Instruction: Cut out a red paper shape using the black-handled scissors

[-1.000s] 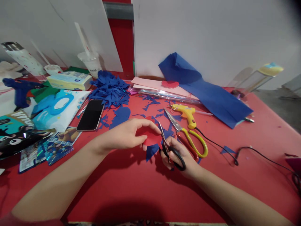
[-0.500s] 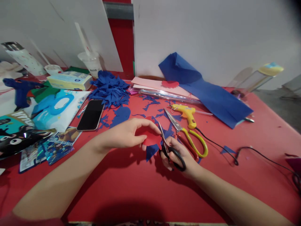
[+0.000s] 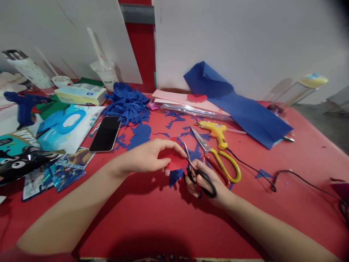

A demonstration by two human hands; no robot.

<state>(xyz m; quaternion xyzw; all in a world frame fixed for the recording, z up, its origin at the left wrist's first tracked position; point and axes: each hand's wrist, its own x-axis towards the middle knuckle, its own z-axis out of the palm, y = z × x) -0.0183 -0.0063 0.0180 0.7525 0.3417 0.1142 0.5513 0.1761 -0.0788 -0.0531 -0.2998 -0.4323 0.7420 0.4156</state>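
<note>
A red paper piece [image 3: 176, 163] is pinched in my left hand [image 3: 152, 154], thumb on its near face and fingers curled over its far side. My right hand [image 3: 207, 178] grips black-handled scissors [image 3: 207, 183], fingers through the loops. Their blades stand at the right edge of the red paper, pointing away from me. A dark blue paper scrap [image 3: 176, 177] lies just below the red piece. To the right of the blades rest larger scissors [image 3: 215, 154] with yellow and red handles, beside a yellow glue gun [image 3: 215, 130].
Blue paper scraps [image 3: 140, 134] and a pile of blue strips [image 3: 127, 103] lie behind my left hand. A phone [image 3: 105, 134], wipes pack [image 3: 71, 125] and cup [image 3: 106, 74] are at left. A long blue sheet [image 3: 245, 109] and the glue gun's cord [image 3: 251, 165] stretch across the right.
The black scissors' handles have shifted slightly right and opened a little at the red paper's edge. My left hand and the paper have barely moved.
</note>
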